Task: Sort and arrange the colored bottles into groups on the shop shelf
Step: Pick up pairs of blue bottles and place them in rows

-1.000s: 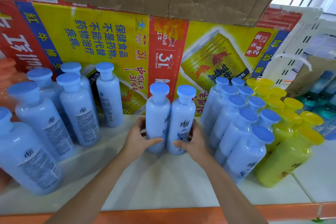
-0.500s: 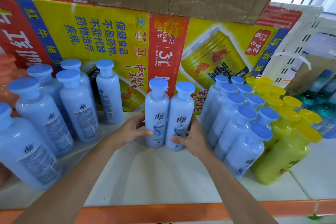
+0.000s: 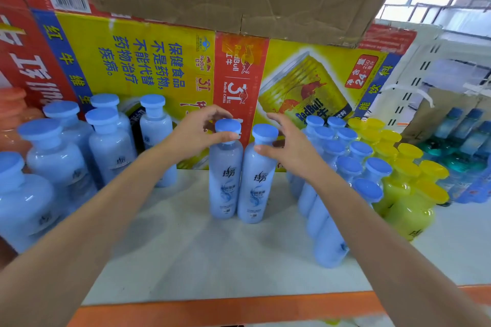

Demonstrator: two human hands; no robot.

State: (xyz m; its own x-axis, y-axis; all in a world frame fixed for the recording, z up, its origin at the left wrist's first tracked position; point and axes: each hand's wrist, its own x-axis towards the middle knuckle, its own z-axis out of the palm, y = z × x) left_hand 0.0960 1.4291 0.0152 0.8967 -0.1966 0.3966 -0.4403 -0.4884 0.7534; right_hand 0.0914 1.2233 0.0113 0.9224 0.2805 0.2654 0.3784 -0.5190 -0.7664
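The left grip (image 3: 196, 135) curls round the cap of the left bottle (image 3: 225, 180); the right grip (image 3: 287, 151) lays its thumb on the neck of the right bottle (image 3: 255, 186), fingers spread behind, closed or not I cannot tell. Both stand touching on the shelf (image 3: 186, 260) beneath, likely steadied as a pair. Earlier both grips were at the bases.

shelf (image 3: 186, 260): white, orange edge | blue bottles (image 3: 225, 183), yellow bottles (image 3: 406, 210) standing

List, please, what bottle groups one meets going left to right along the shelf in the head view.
Orange plastic bottles → scattered pale-blue plastic bottles → central pale-blue pair → packed pale-blue rows → yellow plastic bottles → teal bottles.
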